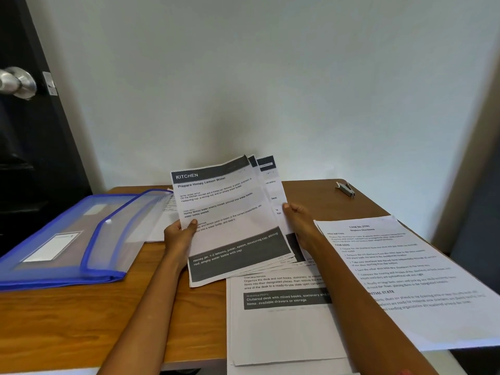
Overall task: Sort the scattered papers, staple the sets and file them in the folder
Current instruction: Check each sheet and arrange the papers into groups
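A fanned set of printed sheets (230, 212), topped by a page headed KITCHEN, is lifted and tilted above the wooden desk (81, 315). My left hand (181, 234) grips its left edge with the thumb on the front. My right hand (297, 220) holds its right edge. A translucent blue folder (81, 234) lies at the left with its flap open. A small stapler (346, 188) sits at the desk's far right. More sheets (284, 320) lie flat under my arms, and a text page (400, 266) lies to the right.
A few other papers (162, 220) lie partly under the folder's flap. A white wall stands just behind the desk. A dark door with a metal knob (19, 82) is at the left. The right-hand page overhangs the desk's edge.
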Demonstrator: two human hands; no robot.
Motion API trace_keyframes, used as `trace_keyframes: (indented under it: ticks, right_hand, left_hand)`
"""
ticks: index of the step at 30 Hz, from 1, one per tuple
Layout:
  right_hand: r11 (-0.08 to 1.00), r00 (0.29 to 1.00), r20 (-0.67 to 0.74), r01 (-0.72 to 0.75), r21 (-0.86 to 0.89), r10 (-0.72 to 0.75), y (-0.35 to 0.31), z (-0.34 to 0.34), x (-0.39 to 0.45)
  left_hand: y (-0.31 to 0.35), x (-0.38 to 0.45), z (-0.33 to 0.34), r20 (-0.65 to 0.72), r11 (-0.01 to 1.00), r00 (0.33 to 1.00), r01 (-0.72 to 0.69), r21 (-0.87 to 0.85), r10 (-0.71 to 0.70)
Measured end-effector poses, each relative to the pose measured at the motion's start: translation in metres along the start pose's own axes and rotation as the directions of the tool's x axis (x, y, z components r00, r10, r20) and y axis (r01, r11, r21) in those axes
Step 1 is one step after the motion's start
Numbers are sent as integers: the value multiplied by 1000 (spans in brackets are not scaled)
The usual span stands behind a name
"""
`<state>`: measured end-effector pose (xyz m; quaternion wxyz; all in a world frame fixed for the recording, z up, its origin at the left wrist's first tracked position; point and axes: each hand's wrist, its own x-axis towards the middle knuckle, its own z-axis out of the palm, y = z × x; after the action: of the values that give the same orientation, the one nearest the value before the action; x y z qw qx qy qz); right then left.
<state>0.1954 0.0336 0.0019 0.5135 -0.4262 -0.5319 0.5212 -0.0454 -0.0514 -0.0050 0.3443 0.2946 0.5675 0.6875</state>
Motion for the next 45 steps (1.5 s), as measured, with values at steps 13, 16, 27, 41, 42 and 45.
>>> trace_keyframes:
  ticks: [13, 16, 27, 41, 42, 45]
  right_hand:
    - [976, 981, 68, 189, -109, -183, -31, 15, -19]
    - [937, 958, 39, 287, -201, -285, -52, 14, -18]
    - [832, 825, -180, 477, -285, -535, -76, 0, -51]
    - [855, 991, -121, -20, -519, -50, -46, -20, -19]
    - [846, 990, -140, -60, -529, -18, -51, -23, -11]
    - [775, 986, -162, -136, -617, 44, -58, -36, 11]
  left_hand:
    - [24, -23, 29, 65, 981, 988, -145, 129, 138]
    - [55, -27, 42, 60, 935, 953, -303, 186, 297]
    - [63, -57, 65, 107, 841, 869, -494, 220, 483]
    - [30, -31, 85, 251, 843, 950, -285, 457, 186]
    - [35, -23, 94, 253, 833, 954, -267, 485, 159]
    - [40, -3, 114, 260, 775, 963, -221, 593, 76]
